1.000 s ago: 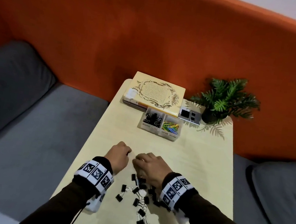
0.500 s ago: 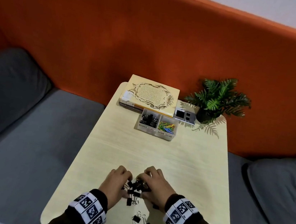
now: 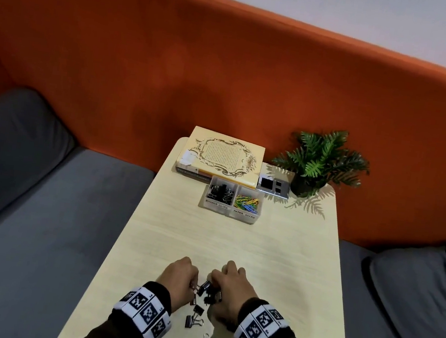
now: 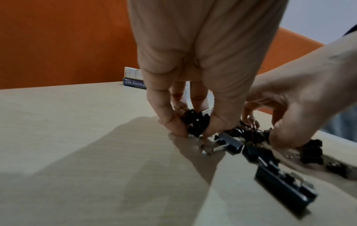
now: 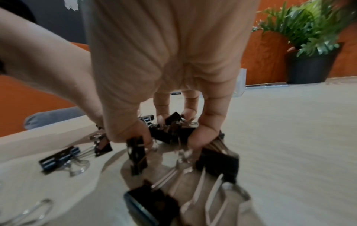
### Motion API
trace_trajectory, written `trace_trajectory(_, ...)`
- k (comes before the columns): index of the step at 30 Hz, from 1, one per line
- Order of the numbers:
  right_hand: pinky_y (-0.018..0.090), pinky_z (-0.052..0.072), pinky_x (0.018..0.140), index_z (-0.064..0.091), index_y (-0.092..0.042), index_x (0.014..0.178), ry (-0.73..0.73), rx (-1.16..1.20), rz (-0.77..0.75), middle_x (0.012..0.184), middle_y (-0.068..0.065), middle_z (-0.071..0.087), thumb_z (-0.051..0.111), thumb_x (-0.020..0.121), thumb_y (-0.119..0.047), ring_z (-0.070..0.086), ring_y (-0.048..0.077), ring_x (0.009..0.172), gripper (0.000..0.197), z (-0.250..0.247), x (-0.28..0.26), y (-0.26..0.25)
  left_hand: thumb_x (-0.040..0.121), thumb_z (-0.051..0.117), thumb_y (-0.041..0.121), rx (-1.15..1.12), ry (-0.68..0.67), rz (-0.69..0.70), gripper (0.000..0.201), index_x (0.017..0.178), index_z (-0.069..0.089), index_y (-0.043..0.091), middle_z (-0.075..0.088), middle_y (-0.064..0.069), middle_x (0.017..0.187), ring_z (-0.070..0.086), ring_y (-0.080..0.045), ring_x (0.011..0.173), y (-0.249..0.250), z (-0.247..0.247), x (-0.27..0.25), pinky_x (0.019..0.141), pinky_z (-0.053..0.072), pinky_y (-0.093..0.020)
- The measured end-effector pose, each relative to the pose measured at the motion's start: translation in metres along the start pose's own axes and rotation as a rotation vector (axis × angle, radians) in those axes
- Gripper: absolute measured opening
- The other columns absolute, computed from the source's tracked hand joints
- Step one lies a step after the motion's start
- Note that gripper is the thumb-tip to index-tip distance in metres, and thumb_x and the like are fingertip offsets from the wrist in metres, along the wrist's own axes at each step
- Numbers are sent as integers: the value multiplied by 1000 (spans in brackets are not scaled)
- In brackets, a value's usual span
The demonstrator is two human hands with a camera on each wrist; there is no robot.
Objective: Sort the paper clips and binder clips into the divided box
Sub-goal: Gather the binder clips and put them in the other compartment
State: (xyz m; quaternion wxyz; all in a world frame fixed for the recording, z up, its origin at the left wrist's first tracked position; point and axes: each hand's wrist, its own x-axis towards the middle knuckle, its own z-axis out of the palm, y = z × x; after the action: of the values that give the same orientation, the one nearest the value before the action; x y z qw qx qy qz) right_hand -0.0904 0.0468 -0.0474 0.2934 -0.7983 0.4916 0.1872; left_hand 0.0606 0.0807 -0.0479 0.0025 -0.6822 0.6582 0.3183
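Black binder clips (image 3: 207, 291) lie bunched near the table's front edge. My left hand (image 3: 179, 279) curls round a small cluster of binder clips (image 4: 196, 122), fingertips down on the table. Beside it, my right hand (image 3: 228, 288) grips another bunch of binder clips (image 5: 173, 131) between thumb and fingers. More loose binder clips (image 3: 193, 321) lie behind the hands toward me. The clear divided box (image 3: 229, 211) stands far up the table, with black binder clips in its left compartment and coloured paper clips (image 3: 246, 202) in its right.
A cream book (image 3: 222, 156) on a darker one sits behind the box. A small grey device (image 3: 272, 186) and a potted fern (image 3: 320, 162) stand at the back right. Bare tabletop (image 3: 223, 240) lies between hands and box. Grey cushions flank the table.
The hands have drawn together and closed round the clips, gathering the scattered ones into a tight bunch. The head view has tilted up, so the hands sit lower in the picture.
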Motion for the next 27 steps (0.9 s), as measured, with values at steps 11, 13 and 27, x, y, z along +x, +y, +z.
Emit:
trace_trajectory(11, 28, 31, 60, 50, -20, 85, 69, 149, -18, 82, 0, 39, 58, 71, -13, 43, 29, 95, 18, -10, -11, 5, 79, 65, 2, -220, 292, 86, 13, 86, 73, 9, 69, -10, 103, 64, -25, 96, 39, -106, 70, 88, 53, -32)
trace_trajectory(13, 25, 26, 53, 47, -21, 73, 74, 148, -42, 69, -7, 27, 51, 75, -13, 41, 28, 84, 9, -8, -12, 6, 81, 63, 0, -238, 357, 87, 13, 83, 73, 7, 70, -11, 103, 64, -25, 97, 47, -122, 98, 89, 54, -34)
trace_trajectory(27, 26, 47, 69, 66, -10, 71, 468, 463, -97, 71, 2, 64, 65, 76, -4, 57, 16, 71, 8, -106, 15, 0, 88, 58, 19, -127, 173, 65, 29, 116, 63, 13, 65, -6, 123, 61, -22, 110, 19, -80, 66, 95, 46, -28)
